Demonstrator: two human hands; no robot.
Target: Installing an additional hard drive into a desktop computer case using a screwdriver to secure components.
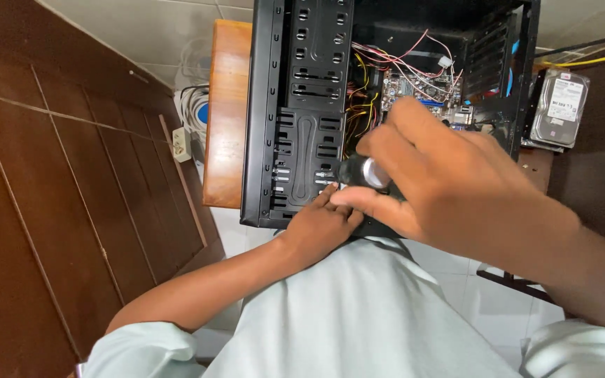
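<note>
The open computer case (295,112) is black, with red, yellow and white wires (393,66) inside against a grey-green board (414,87). The tool handle (365,171) is black with a silvery end. Far right, a silver hard drive (560,108) carries a white label. The wooden stool (227,112) is orange-brown; the near shirt (358,315) pale mint.

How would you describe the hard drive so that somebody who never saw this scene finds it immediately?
Start at the open black computer case standing in the middle of the view. Just outside its right wall, a flat silver hard drive lies on the dark desk. It is the only loose metal box there, with a white label on top and cables running past above it.
</note>
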